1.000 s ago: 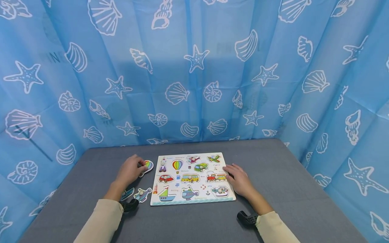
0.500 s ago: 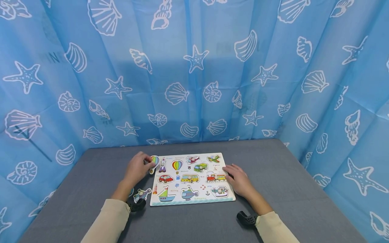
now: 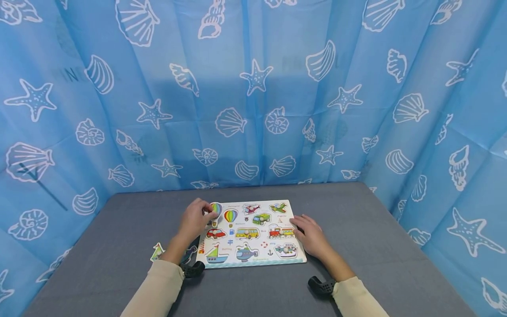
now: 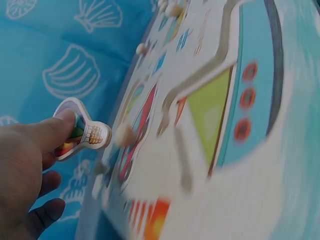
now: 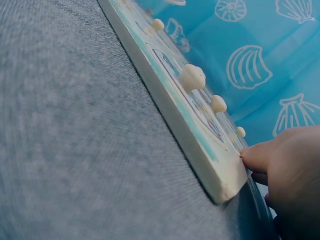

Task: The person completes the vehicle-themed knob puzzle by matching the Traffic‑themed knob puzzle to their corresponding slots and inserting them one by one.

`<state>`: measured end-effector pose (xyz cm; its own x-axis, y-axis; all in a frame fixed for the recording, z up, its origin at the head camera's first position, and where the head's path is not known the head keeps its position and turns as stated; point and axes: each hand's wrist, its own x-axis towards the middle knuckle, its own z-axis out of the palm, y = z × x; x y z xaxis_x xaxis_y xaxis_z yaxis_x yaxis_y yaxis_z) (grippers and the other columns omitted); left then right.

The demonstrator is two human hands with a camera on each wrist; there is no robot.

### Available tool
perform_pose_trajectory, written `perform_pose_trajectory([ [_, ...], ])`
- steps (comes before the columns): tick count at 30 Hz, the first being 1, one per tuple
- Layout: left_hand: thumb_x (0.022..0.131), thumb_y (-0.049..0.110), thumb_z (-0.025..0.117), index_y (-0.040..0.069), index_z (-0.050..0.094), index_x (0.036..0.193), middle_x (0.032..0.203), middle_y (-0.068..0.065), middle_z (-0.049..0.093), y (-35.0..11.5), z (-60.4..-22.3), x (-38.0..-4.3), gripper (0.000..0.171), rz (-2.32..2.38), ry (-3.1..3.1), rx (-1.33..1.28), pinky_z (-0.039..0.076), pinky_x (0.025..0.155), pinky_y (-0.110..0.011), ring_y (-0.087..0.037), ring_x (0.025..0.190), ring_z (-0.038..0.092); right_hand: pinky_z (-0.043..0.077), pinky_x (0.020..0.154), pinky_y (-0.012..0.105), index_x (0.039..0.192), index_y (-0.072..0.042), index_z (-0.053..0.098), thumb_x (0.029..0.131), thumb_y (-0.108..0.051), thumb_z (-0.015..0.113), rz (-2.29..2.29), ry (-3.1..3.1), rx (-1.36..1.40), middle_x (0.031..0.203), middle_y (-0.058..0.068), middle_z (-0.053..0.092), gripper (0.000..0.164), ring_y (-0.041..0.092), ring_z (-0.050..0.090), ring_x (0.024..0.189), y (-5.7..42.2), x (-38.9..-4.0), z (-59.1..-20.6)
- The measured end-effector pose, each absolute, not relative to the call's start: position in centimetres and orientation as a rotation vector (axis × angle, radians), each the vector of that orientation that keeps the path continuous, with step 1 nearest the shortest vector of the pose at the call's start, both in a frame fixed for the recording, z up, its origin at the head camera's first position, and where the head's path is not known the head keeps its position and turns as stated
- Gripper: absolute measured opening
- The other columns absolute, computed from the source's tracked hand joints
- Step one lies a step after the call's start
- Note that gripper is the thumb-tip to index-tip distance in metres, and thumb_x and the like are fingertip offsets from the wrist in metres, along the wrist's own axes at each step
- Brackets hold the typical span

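Note:
My left hand [image 3: 195, 218] pinches a hot-air balloon puzzle piece [image 3: 215, 209] above the left part of the white peg puzzle board [image 3: 253, 264]. In the left wrist view, thumb and fingers hold the balloon's striped top, and its basket end points toward the board. A printed balloon [image 3: 230, 215] shows on the board just right of the piece. Several knobbed pieces sit on the board, among them a bus [image 3: 247, 233] and a train [image 3: 281, 231]. My right hand [image 3: 310, 234] rests at the board's right edge, its fingertips touching it, fingers fairly straight.
Left of the board lie a loose sailboat piece [image 3: 157, 252] and a submarine piece [image 3: 189, 254], both partly hidden by my left forearm. A grey cloth covers the table [image 3: 253, 293]. Behind it hangs a blue seashell curtain [image 3: 257, 114]. Black wrist mounts [image 3: 194, 269] are on both wrists.
My left hand has carried the balloon piece rightward from the table beside the board to above the board's left part. The sailboat piece has come into view. My right hand stays at the edge.

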<state>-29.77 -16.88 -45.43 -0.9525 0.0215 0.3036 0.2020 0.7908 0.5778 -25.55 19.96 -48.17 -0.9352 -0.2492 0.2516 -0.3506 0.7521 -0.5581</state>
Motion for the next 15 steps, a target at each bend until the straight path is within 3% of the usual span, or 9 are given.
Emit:
perform_pose_trajectory([
  [15,0.084,0.031,0.078,0.016,0.064,0.082,0.085,0.002,0.05,-13.5,-46.4,-30.6,0.02,-0.931,-2.659,-0.157,0.038,0.064,-0.034,-0.016,0.074,0.046,0.021,0.103,0.065,0.132,0.002,0.058,0.095,-0.007,0.059,0.934,-2.781,0.488,0.139,0.022,0.049,0.038,0.045,0.031,0.135,19.9,-25.6,-48.2],
])
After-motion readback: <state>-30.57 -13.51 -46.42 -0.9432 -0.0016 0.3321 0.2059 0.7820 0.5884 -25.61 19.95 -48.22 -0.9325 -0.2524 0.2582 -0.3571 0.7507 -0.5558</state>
